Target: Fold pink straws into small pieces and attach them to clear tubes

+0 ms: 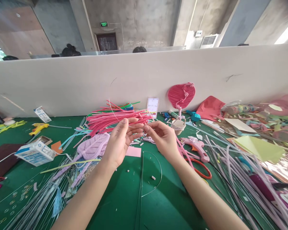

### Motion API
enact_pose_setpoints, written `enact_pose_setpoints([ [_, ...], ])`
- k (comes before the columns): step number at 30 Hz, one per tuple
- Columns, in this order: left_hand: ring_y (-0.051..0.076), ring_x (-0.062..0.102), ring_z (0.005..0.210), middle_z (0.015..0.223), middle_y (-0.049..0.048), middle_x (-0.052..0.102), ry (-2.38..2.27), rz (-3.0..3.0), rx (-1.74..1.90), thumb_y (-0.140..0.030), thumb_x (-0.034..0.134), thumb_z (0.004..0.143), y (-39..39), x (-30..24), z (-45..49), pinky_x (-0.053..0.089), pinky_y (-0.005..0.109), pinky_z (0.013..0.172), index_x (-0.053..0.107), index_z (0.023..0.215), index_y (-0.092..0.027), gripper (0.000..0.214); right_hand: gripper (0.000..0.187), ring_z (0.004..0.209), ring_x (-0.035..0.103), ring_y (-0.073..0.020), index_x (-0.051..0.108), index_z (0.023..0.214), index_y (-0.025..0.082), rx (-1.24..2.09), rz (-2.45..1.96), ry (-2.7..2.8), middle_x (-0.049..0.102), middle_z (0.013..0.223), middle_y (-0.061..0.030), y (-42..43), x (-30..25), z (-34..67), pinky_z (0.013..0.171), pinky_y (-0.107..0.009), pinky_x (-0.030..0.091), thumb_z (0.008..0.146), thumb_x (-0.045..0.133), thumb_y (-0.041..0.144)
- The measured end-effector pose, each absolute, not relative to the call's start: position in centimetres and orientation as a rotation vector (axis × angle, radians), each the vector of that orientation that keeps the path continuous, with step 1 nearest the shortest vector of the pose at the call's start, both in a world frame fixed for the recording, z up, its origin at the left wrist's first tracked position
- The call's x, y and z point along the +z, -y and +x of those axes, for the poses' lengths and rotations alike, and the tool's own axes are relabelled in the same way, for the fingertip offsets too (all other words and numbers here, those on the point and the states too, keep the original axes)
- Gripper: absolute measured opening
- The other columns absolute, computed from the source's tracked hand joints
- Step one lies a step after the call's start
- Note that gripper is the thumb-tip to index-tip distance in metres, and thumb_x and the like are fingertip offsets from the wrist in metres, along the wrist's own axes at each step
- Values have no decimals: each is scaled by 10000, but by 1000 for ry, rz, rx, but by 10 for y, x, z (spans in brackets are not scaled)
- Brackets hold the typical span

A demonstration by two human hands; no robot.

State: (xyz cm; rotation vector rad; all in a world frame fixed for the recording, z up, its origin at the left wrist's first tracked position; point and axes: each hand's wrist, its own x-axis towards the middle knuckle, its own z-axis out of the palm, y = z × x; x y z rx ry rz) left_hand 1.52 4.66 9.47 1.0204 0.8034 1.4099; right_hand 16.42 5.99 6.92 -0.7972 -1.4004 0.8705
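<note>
Between my two hands runs a thin wire (135, 128), its free end curving up past the left thumb. My left hand (120, 140) pinches it between thumb and forefinger while the other fingers fan out loosely. At the wire's right end, my right hand (162, 137) has thumb and forefinger pressed together on it. Below the hands, a second wire bent into a half-round loop (161, 174) with a long straight stem lies on the green table (105, 214). Close behind the left hand sits a lilac leaf-shaped fan (92, 145).
Pink and red pipe cleaners (110, 119) are heaped at the back. A pink glue gun (199, 148) and orange-handled scissors (207, 174) lie right, near lilac stems (230, 172). A red fan (181, 95) stands in a cup (179, 125). Wires (40, 198) bundle at left.
</note>
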Motion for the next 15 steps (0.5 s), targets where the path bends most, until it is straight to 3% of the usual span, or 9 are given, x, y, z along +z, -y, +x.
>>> enact_pose_setpoints([
  [6,89,558,537,654,-17,616,-1034,1151,1290,-321,687,783,-49,87,18,438,191,478,585,900,-165,220,216,616,575,-125,625,750,199,948,-799,1416,619,681,7,-63,57,158,580,-256,461,822,660,401],
  [15,103,538,498,575,-43,580,-1078,1132,1271,-236,619,741,-52,83,19,421,203,464,542,930,-187,210,209,667,634,-170,634,765,214,1015,-805,1429,660,718,-22,-62,53,155,657,-310,513,825,654,413],
])
